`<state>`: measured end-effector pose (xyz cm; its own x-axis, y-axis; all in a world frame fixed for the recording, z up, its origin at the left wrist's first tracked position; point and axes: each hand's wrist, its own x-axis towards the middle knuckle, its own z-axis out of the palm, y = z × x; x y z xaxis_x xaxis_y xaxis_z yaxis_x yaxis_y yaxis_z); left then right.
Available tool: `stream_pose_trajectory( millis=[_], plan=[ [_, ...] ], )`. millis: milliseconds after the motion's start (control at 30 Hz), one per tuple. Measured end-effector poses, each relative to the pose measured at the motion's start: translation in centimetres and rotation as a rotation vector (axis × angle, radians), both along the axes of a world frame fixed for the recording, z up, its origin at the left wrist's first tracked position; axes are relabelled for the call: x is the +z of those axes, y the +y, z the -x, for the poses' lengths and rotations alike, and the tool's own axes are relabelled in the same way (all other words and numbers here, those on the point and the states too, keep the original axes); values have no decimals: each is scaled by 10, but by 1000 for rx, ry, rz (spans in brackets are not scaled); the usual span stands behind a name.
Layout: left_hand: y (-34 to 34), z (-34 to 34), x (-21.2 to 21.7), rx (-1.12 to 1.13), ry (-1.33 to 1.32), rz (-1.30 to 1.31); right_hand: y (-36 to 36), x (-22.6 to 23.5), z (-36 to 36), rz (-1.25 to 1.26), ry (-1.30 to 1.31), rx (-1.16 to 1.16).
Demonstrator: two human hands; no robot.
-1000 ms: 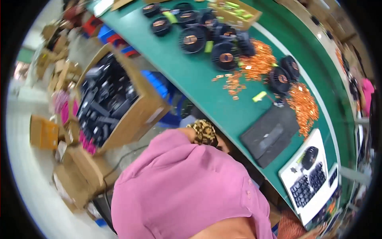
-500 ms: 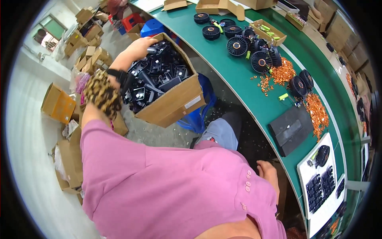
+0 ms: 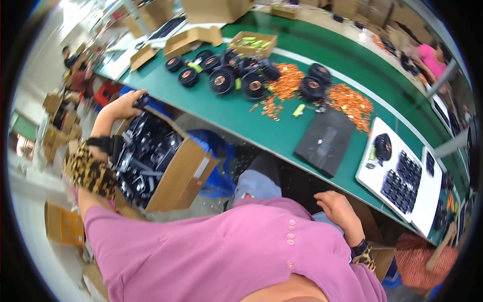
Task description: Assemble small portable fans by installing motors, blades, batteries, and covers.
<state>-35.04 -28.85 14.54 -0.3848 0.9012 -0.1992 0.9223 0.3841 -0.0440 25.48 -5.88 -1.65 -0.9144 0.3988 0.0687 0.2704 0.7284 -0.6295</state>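
My left hand [image 3: 127,104] is closed at the far edge of a cardboard box [image 3: 178,176] on my left. Between its fingertips is a small black plastic part [image 3: 142,101], its exact kind unclear. Many glossy black plastic parts [image 3: 146,156] fill the box below. Over my lap, by the near edge of the table, my right hand [image 3: 338,207] hangs in the air with loosely bent fingers apart from the thumb, holding nothing.
The green table [image 3: 226,113] carries round black fan units [image 3: 221,80], piles of copper-coloured rings [image 3: 349,103], a dark foam pad [image 3: 326,143] and a white board [image 3: 375,173] with black pieces. A blue stool [image 3: 221,186] stands under the box. Other people work farther off.
My view has turned right, toward the table. My left hand has risen from the parts to the box's far edge, now with a black part in its fingers. My right hand shows more fully.
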Motion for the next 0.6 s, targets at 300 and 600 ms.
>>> stream_pose_trajectory(
  millis=[300,600],
  plan=[
    [233,-309,-58,-370,-2220,-318,42,83,72,-38,746,-437],
    [278,-385,-115,-335,-2375,-366,66,70,60,-428,796,-525]
  ],
)
